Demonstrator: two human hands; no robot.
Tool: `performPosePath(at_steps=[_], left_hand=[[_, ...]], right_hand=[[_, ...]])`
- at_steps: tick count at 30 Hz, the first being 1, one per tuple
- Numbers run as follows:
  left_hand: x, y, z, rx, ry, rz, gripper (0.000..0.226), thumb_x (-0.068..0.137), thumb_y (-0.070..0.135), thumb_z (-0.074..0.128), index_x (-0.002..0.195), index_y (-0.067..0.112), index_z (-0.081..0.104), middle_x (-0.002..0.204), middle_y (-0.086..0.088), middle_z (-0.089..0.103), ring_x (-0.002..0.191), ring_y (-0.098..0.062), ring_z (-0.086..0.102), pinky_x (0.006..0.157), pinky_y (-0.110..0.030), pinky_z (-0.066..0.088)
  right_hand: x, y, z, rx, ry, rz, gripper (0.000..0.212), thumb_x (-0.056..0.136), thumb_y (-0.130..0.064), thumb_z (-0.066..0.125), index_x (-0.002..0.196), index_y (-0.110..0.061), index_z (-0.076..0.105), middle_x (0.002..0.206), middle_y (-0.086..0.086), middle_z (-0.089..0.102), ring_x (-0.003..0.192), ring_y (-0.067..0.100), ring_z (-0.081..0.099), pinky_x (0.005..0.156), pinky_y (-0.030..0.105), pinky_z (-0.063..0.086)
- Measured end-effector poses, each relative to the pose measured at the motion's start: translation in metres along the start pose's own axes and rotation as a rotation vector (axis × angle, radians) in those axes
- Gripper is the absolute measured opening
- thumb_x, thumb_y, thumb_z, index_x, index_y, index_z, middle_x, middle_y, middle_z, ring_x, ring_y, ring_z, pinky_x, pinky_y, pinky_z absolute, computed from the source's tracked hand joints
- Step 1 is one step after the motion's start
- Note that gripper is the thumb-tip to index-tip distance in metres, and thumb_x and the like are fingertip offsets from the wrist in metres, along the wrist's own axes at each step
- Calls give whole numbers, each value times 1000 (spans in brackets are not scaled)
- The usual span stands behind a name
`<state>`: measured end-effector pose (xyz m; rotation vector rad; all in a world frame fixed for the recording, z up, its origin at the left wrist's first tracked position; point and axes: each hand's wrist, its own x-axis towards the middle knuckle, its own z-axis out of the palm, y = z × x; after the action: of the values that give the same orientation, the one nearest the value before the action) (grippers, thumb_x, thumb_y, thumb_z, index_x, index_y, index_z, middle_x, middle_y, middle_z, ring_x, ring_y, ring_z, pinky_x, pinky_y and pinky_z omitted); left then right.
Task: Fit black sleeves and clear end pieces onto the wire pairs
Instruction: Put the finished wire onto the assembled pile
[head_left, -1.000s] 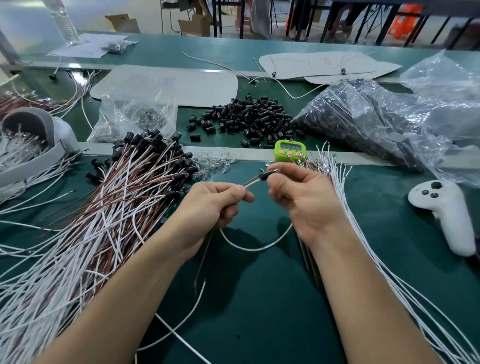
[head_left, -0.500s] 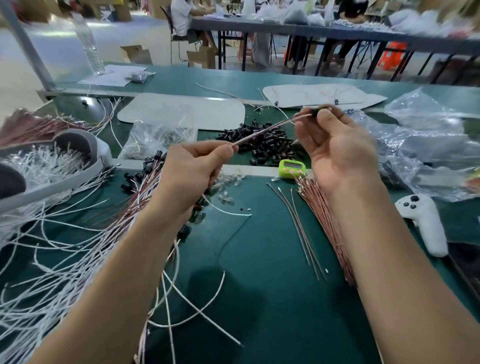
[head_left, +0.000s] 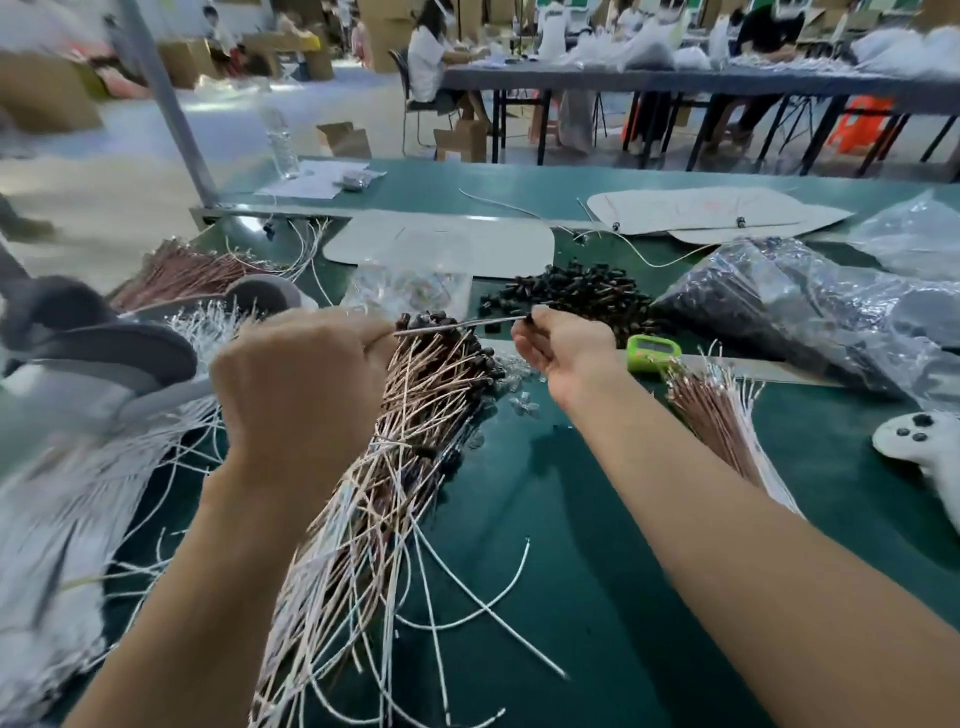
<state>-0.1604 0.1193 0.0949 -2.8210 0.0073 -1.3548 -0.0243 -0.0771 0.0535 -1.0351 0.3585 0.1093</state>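
Observation:
My left hand (head_left: 301, 395) grips one end of a wire pair (head_left: 457, 325), stretched level above the bench. My right hand (head_left: 563, 345) pinches the other end, where a black sleeve sits at my fingertips. Below lies a big bundle of brown and white wire pairs with black sleeves (head_left: 415, 415) on their ends. A loose pile of black sleeves (head_left: 576, 296) sits just beyond my hands. Small clear end pieces (head_left: 519, 400) are scattered near my right wrist. A bundle of bare wire pairs (head_left: 711, 410) lies to the right.
A green timer (head_left: 652, 351) sits by my right hand, a white controller (head_left: 930, 447) at far right. Plastic bags of black parts (head_left: 779, 306) and clear parts (head_left: 410, 283) lie behind. A grey tray with white wires (head_left: 104, 364) stands left. People work at a far table.
Both hands moved left with the stretched wire pair, now over the finished bundle, and the wire went from tilted to level. The camera tipped upward.

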Motion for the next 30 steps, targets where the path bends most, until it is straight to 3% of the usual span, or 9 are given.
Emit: performPosePath(at_steps=[2,5,7,9,11,14,18,24,30], left_hand=[[-9,-18,11,19,-3,-28,11,89,37,76,90,26,80,62,-1,66,56,-27,59,55,-24,25],[-18,-46,35,-149,-135,-181,16,91,34,72,101,24,80,77,-5,75,66,-27,64,59,-32,48],[-27,-56,50,-307,-227,-284,16,92,27,73,104,20,80,85,-5,79,68,-21,65,67,-35,57],[-37,-60,63,-335,-264,-356,16,93,24,72,107,18,79,87,-3,79,65,-19,66,65,-35,59],[-45,-61,74,-366,-287,-441,18,94,24,71,108,16,78,86,-2,78,64,-20,67,61,-38,60],[-47,-61,86,-396,-252,-531,15,93,24,72,103,15,80,84,0,78,69,-17,68,66,-37,60],[-44,-60,89,-447,-255,-604,15,91,27,71,97,19,81,80,7,76,74,-16,68,73,-31,55],[-42,-66,80,-421,-280,-660,13,92,30,71,96,23,81,64,27,62,64,0,63,64,-29,53],[-44,-72,74,-340,-308,-641,12,92,29,70,92,24,81,60,20,66,53,-8,62,52,-26,51]], right_hand=[[11,12,8,-85,-20,37,12,98,-3,66,86,0,64,61,11,67,44,13,63,43,20,52],[20,26,18,-264,-40,69,15,97,-11,71,86,-2,65,67,10,65,37,8,51,39,18,42],[20,33,21,-409,-46,45,14,96,-11,71,103,0,67,77,12,69,43,11,58,44,21,50],[13,38,16,-736,2,-181,38,93,-9,70,130,-5,61,81,10,73,57,13,68,61,30,61],[-7,42,13,-1055,44,-616,35,90,-8,67,124,-16,63,71,-4,69,56,1,62,61,22,54],[-61,56,19,-1248,-401,-753,7,88,-25,75,90,-27,69,67,-16,63,59,-4,58,56,14,43],[-109,83,20,-1595,-813,-611,14,83,-34,80,89,-26,70,86,-7,69,80,16,65,74,35,58],[-96,66,14,-1650,-692,-595,24,91,-10,71,107,-27,78,105,-2,74,95,20,68,91,37,59],[-43,30,5,-1829,-137,-1019,31,92,-2,60,93,-25,80,93,-1,72,84,16,53,84,31,39]])
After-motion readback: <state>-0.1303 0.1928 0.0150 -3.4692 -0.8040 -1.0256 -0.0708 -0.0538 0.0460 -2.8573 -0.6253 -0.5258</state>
